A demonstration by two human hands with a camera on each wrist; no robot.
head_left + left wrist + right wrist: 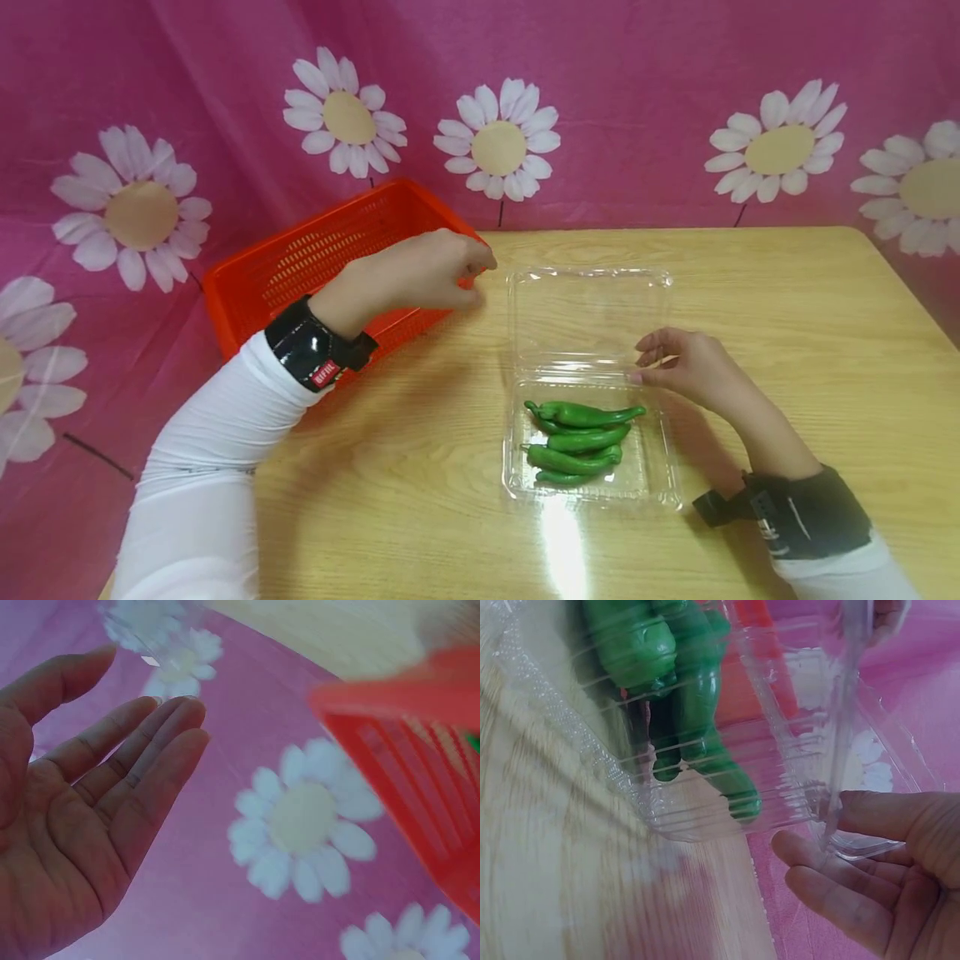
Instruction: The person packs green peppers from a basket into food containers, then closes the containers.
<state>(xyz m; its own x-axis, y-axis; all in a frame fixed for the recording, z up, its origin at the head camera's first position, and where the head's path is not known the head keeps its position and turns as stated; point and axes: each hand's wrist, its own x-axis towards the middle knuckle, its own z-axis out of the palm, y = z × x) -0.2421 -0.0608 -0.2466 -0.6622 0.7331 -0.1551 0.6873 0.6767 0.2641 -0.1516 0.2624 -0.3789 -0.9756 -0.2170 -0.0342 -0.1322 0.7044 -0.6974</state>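
A clear plastic clamshell box [663, 454] lies on the table with its lid [588, 312] folded back. Several green chili peppers [577, 417] rest in its base, and they show through the plastic in the right wrist view. My right hand [697, 371] pinches the box's right edge near the hinge, thumb and fingers on either side of the plastic [832, 817]. Over the right end of a red basket [225, 308] hovers my left hand [420, 271], holding nothing. Its fingers reach loosely toward the lid, palm and spread thumb showing in the left wrist view.
The slotted basket stands at the back left of the wooden table [810, 333]. A bit of green shows at its edge in the left wrist view. Behind the table hangs a pink cloth [622, 58] with white daisies.
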